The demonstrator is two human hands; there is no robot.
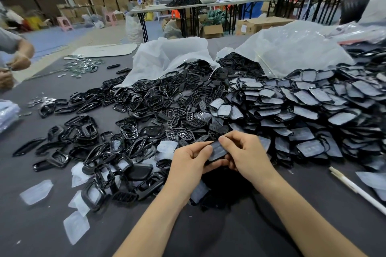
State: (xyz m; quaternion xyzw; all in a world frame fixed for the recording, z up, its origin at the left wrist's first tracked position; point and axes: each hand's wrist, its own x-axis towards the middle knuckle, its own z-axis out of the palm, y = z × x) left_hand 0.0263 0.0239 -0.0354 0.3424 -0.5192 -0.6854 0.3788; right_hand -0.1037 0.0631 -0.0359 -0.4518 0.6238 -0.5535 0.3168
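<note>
Left hand (189, 159) and right hand (245, 152) pinch one dark flat plastic piece (217, 150) between them | fingers curled round it | black parts heap (158, 110) just beyond on grey table (271, 225)

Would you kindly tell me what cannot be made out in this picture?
Head view: lower side of the part, hidden by the left hand and right hand.
Head view: the pen, its end cut off by the right edge.
Head view: the part's surface detail, blurred.
</note>
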